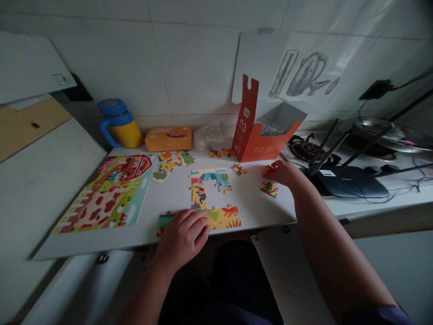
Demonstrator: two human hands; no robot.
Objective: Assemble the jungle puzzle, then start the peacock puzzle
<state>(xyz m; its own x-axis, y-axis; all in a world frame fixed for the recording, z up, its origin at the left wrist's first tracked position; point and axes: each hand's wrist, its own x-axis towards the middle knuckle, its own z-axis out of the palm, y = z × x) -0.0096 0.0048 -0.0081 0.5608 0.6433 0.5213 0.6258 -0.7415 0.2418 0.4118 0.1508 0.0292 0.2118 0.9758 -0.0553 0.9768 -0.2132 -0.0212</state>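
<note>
A partly joined jigsaw puzzle [199, 194] lies on the white counter, a C-shaped frame with a gap in its middle and right side. My left hand [184, 234] rests on its lower left corner near the front edge, fingers laid down over the pieces and covering some of them. On the right, my right hand [282, 172] has its fingertips closed on a red and yellow puzzle piece [269, 170] at the counter's surface. Just below that lies another loose piece [269, 189]. One more loose piece [239, 169] is between the puzzle and my right hand.
Several loose pieces [169, 165] lie left of the puzzle, beside a finished farm picture [104, 194]. Behind stand a blue and yellow flask [122, 124], an orange box [168, 138], a plastic bag [209, 135] and an open red box [264, 146]. A black router [348, 181] sits right.
</note>
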